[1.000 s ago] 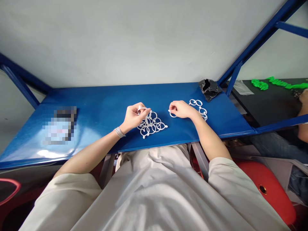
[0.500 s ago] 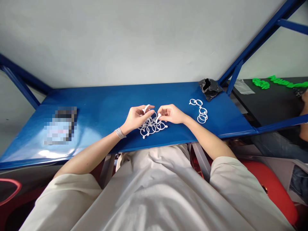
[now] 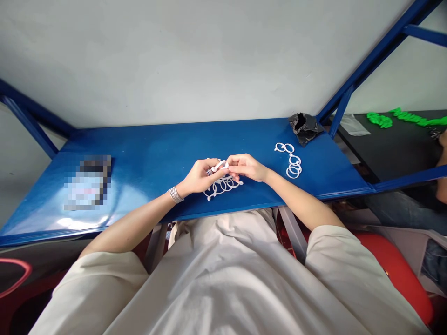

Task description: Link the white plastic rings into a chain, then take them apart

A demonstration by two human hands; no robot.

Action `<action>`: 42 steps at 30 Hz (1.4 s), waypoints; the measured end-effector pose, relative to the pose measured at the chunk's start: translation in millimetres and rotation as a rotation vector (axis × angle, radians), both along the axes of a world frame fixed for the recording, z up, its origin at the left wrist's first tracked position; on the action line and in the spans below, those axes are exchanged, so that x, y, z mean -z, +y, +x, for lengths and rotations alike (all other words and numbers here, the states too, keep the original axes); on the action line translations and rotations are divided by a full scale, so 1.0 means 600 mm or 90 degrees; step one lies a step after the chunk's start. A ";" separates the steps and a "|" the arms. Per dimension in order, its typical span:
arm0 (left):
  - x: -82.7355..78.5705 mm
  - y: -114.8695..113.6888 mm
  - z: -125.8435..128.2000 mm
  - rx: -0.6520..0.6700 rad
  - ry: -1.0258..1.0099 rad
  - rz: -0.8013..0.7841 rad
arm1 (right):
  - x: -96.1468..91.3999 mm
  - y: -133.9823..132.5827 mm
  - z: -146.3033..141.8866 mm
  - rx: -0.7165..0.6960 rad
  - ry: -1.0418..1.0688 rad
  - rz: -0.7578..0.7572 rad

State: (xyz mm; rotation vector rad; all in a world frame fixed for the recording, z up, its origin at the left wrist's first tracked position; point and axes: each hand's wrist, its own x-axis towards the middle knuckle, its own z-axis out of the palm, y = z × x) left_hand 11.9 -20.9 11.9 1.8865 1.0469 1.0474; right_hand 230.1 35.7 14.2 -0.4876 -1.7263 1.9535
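My left hand [image 3: 206, 175] and my right hand [image 3: 246, 167] meet at the fingertips over the blue table. Between them is a white plastic ring [image 3: 220, 164] with a small knob, gripped by the left thumb and fingers. The right thumb and forefinger pinch at the ring's near end, against the left fingertips; whether a second ring is in them is hard to make out. Under both hands lies a pile of linked white rings [image 3: 226, 185], partly covered by the fingers. A short row of white rings [image 3: 294, 166] lies to the right of my right forearm.
A crumpled black plastic bag [image 3: 304, 129] sits at the table's back right corner. A blurred-out flat object [image 3: 87, 184] lies on the left of the blue table [image 3: 157, 149]. Blue frame bars rise at both ends. Bright green pieces [image 3: 379, 120] lie on a dark table beyond, near another person's arm.
My two hands have come together, the right moving slightly left and the left slightly right. The pieces they held apart now meet at the fingertips.
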 end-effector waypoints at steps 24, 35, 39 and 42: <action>0.010 0.019 0.004 -0.025 -0.268 -0.143 | 0.001 0.004 -0.007 0.082 0.086 -0.007; 0.009 0.004 -0.002 -0.025 -0.013 0.029 | 0.005 0.001 -0.004 0.088 -0.023 0.150; 0.009 0.000 -0.005 -0.052 0.081 0.102 | 0.006 -0.003 -0.006 0.110 -0.055 0.157; 0.006 -0.003 -0.004 -0.032 0.111 0.118 | 0.010 -0.006 -0.009 0.090 -0.061 0.154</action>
